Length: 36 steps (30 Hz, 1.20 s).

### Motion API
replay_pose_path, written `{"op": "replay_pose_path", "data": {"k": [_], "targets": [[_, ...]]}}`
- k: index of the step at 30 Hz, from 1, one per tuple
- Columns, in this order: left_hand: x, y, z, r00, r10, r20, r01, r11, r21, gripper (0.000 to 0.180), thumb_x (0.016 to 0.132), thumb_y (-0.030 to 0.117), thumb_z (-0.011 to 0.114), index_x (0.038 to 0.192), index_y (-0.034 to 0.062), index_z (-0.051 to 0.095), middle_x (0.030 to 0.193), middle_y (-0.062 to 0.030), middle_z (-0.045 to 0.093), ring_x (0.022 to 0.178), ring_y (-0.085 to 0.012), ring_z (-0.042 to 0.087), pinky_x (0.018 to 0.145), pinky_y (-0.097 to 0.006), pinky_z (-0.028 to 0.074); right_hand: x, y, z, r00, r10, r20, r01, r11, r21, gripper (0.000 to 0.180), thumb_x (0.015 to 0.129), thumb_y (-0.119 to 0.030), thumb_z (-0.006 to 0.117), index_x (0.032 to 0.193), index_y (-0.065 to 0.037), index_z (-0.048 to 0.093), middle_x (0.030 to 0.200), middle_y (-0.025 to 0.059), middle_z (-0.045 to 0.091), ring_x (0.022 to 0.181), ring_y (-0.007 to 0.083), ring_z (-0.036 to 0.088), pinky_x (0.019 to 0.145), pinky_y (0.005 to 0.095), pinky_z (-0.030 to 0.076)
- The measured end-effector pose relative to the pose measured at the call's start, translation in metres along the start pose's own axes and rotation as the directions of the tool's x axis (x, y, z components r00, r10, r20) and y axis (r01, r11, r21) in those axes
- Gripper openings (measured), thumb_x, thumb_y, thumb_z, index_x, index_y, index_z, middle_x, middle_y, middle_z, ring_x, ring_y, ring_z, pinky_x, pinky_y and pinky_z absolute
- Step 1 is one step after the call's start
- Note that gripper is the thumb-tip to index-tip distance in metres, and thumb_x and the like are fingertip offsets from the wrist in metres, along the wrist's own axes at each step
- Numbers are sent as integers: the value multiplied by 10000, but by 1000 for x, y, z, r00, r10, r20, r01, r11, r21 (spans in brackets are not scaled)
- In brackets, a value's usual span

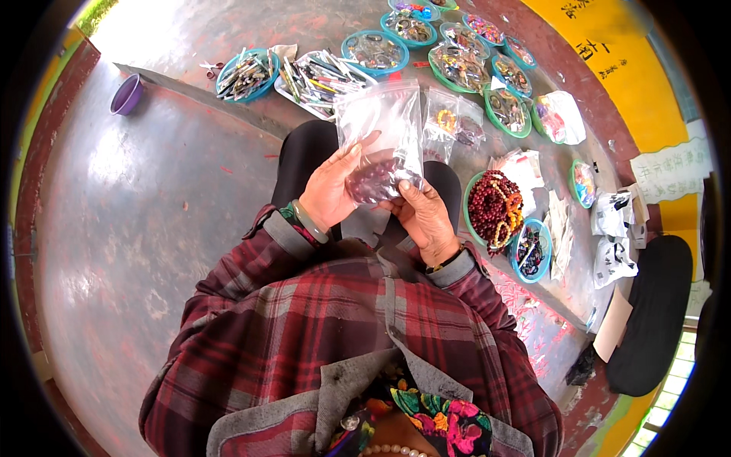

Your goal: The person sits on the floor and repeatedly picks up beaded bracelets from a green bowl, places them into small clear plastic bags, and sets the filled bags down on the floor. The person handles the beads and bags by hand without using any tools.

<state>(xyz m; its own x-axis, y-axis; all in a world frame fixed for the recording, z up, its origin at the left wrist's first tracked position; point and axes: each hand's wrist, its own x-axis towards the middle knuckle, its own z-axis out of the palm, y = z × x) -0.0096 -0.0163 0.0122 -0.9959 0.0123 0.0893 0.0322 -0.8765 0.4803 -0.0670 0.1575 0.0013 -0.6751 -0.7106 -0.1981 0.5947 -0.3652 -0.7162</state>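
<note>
Grey floor spreads wide at left, bearing a purple bowl, to a ledge. A blue basket holds pen-like sticks. Above the lap, left grip and right grip pinch a clear, glossy bag of dark-red beads; further right, a green basket brims with bead strings.

A red-grey plaid jacket tops black trousers, with floral cloth, white beads and 1 pale bangle.
</note>
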Motion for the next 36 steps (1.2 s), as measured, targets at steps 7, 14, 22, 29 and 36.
{"op": "replay_pose_path", "data": {"k": [7,14,22,29,36], "targets": [[1,8,2,999,0,-38,0,1000,7,456,954,207,481,1345,3,366,1282,-210,488,1180,-294,497,976,-421,421,-1,-15,-4,996,-70,-49,62,987,-148,221,858,-79,625,1078,-70,625,963,16,661,824,120,626,674,274,528],[12,26,3,997,-1,-80,11,992,126,462,961,313,432,1327,31,414,1256,-210,518,1177,-311,496,998,-419,385,-2,-33,-12,982,-21,-189,-3,992,-127,157,858,-119,639,996,-47,617,856,23,660,693,106,626,570,229,520],[24,18,-5,990,-56,-129,65,995,73,468,965,325,409,1324,25,409,1272,-197,511,1172,-299,501,1004,-405,381,3,-37,-29,965,-13,-262,-9,997,-83,163,854,-134,646,995,-55,622,829,26,657,663,113,621,546,233,509],[44,15,-32,957,-77,-281,99,993,65,563,965,410,399,1300,-43,402,1316,-231,447,1240,-296,429,1046,-414,329,20,-80,-57,894,-113,-433,97,994,-57,189,873,-169,610,1028,-60,607,836,30,660,634,121,607,561,250,503],[52,13,-41,964,-155,-215,158,987,-4,665,965,493,312,1330,-60,365,1344,-212,429,1264,-283,406,1075,-395,285,61,-97,-142,789,-131,-600,117,991,-63,153,830,-185,669,951,-120,600,819,2,625,685,146,591,587,284,484]]}}
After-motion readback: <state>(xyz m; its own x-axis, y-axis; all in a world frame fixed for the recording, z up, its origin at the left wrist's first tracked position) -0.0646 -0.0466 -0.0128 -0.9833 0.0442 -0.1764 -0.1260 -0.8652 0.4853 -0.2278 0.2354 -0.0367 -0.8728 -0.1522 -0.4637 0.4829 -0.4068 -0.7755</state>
